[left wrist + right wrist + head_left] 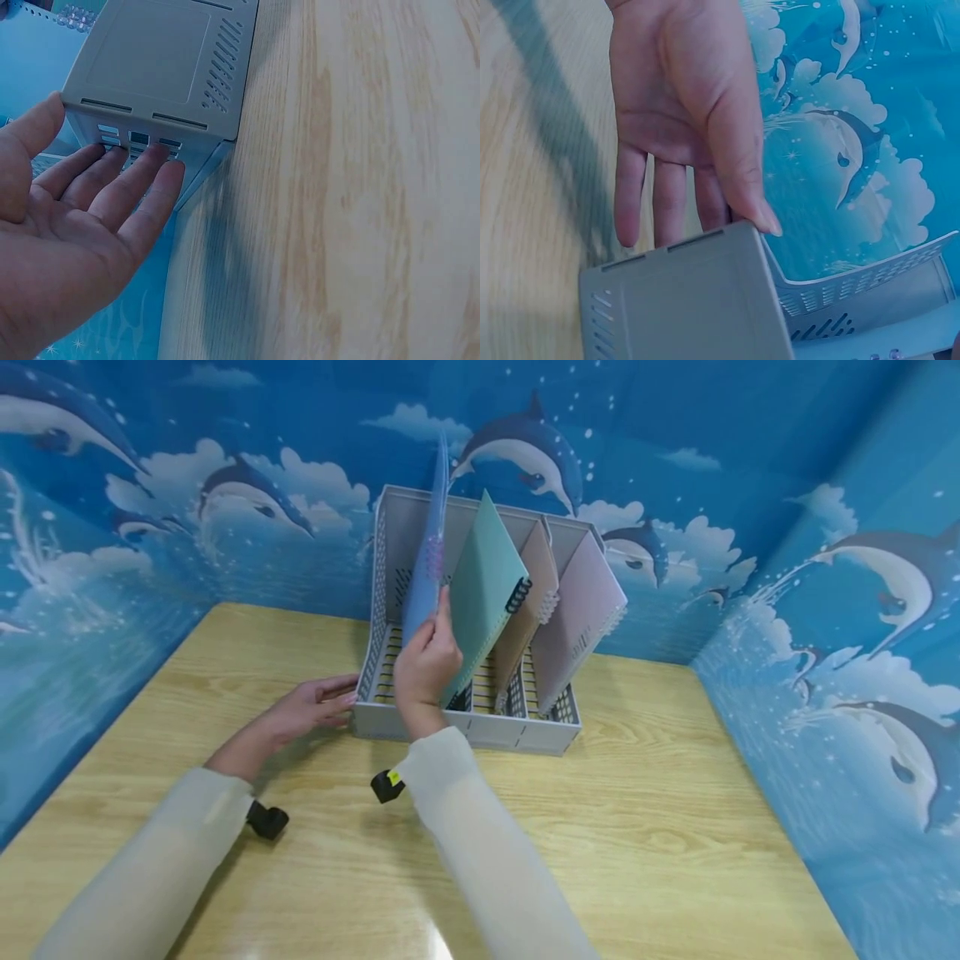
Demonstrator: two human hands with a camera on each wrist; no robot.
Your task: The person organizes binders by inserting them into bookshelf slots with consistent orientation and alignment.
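Observation:
My right hand (427,668) pinches a blue spiral notebook (431,510) with purple rings near its edge. This notebook stands upright in the leftmost section of a grey file organizer (495,732), its top well above the organizer's back. My left hand (311,708) touches the organizer's front left corner. In the left wrist view its thumb is at the edge and its extended fingers (139,199) lie against the slotted side. The right wrist view shows the same left hand (682,112) at the corner of the organizer (682,300).
To the right of the blue notebook, a green notebook (487,581), a brown notebook (528,602) and a pale pink notebook (581,606) lean in the organizer. It stands on a wooden table (645,827), near a blue dolphin-patterned backdrop (300,560). Dark wrist cameras sit below both hands.

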